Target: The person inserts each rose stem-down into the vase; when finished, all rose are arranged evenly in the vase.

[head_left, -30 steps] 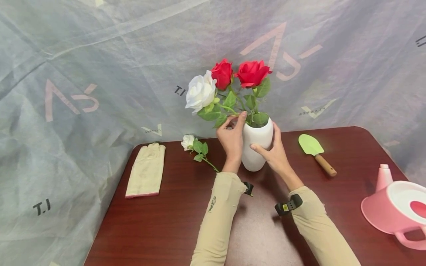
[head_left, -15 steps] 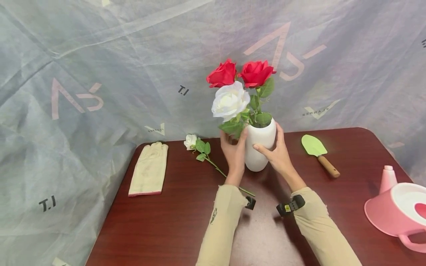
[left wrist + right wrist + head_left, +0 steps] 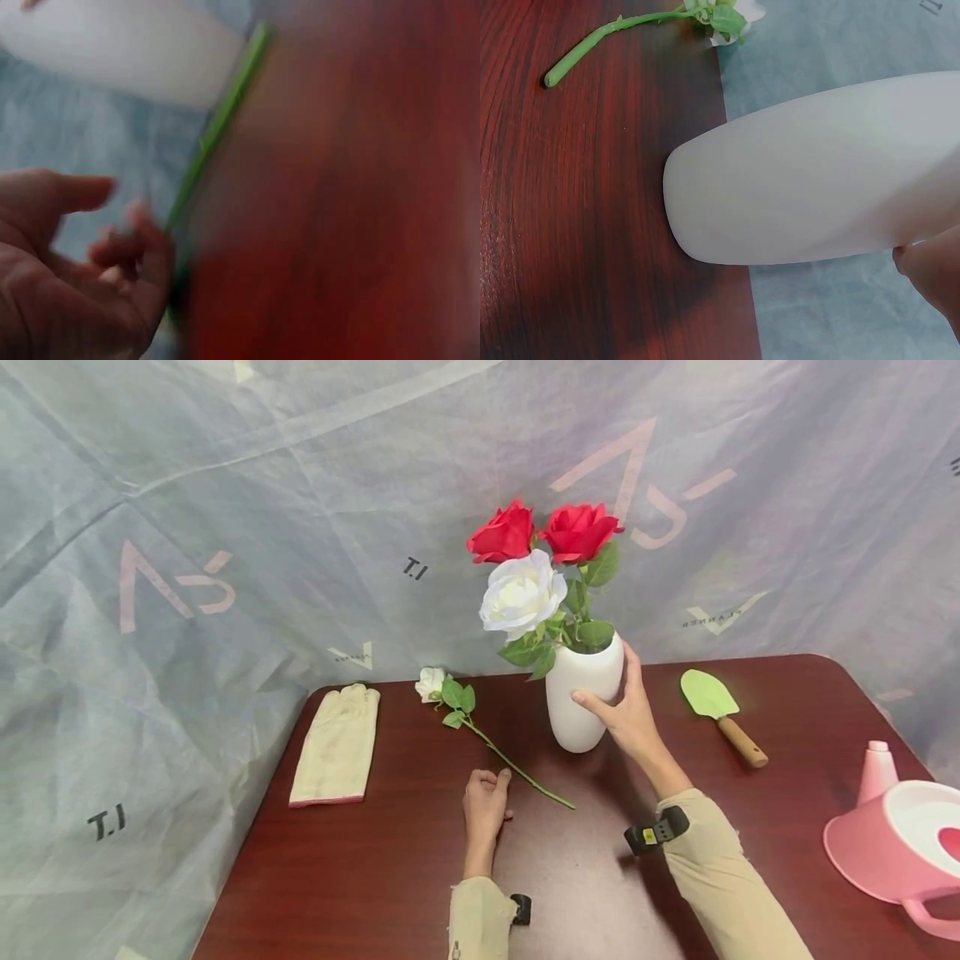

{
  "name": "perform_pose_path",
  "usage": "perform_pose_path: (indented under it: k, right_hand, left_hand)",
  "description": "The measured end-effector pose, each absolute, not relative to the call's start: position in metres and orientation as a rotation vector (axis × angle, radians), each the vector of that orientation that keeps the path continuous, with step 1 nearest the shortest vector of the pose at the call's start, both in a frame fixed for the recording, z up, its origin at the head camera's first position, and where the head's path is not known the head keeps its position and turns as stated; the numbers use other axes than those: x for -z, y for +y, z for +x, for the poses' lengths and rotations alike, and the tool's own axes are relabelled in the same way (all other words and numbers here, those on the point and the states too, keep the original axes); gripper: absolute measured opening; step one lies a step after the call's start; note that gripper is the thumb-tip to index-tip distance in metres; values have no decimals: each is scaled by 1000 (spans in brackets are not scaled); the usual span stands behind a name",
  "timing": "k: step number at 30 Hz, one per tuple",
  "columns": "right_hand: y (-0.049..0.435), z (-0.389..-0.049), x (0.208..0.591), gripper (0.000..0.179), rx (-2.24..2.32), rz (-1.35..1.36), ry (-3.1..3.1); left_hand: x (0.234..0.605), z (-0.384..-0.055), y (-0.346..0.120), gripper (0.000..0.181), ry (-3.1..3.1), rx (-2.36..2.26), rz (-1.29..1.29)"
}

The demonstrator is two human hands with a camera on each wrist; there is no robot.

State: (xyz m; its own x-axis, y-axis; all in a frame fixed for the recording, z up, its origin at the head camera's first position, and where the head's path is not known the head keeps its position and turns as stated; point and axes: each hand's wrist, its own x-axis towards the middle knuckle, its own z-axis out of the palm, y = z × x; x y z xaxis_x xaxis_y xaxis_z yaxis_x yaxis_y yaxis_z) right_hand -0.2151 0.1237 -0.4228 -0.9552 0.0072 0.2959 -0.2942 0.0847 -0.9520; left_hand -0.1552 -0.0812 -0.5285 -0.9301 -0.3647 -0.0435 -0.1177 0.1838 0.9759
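Observation:
My right hand point(image 3: 632, 714) grips the side of a white vase point(image 3: 573, 689), thumb across its front. Two red roses point(image 3: 502, 533) and a large white rose point(image 3: 522, 595) stand in the vase, their lower stems hidden inside it. In the right wrist view the vase point(image 3: 802, 180) has its base at the tabletop. A smaller white rose point(image 3: 430, 683) lies on the table, its green stem point(image 3: 517, 768) pointing toward the front. Just left of that stem is my left hand point(image 3: 486, 806), fingers loosely bent and holding nothing. The blurred left wrist view shows thumb and fingers apart beside the stem point(image 3: 221, 124).
A cream glove point(image 3: 337, 743) lies at the table's left edge. Right of the vase rests a green trowel point(image 3: 708, 693) with a wooden handle. The pink watering can point(image 3: 870, 843) stands at the far right. A grey cloth point(image 3: 300, 527) hangs behind the table point(image 3: 375, 877).
My left hand has released the large white rose and come down toward the front, beside the lying stem. That rose has swung right, in front of the red ones. The right hand keeps its grip.

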Motion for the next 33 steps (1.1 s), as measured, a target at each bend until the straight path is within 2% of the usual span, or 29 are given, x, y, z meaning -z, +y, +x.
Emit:
perform_pose_path:
  k: [7,17,33]
  right_hand:
    - [127,-213,423,94,-1966,262,-2145]
    - [124,-214,425,93,-2006,280,-2110]
    - [124,-215,424,93,-1950,294,-2157]
  left_hand:
    - [539,-165,-96,22,-2255,1981,558]
    - [538,-207,-119,23,-1980,2169,675]
    - [529,-240,-134,32,-2200,2260,625]
